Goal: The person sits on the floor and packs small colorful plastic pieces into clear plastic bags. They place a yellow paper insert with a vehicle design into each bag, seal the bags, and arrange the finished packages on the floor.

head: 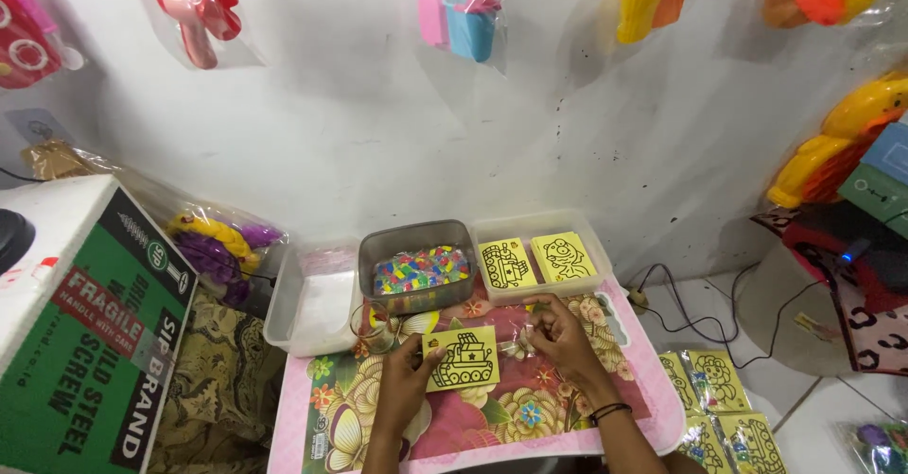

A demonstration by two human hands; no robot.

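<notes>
Your left hand (405,379) grips the yellow card (462,359) by its left edge, lower centre of frame, over the floral table (567,427). Your right hand (560,337) sits just right of the card; can't tell if it pinches anything. Above: grey tray (416,243) of coloured bits, clear tray (591,237) with two more cards.

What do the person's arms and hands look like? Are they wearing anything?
Both arms are bare, with no sleeves or gloves in view. The left hand wears nothing that shows. The right hand has a thin black band around its wrist.
</notes>
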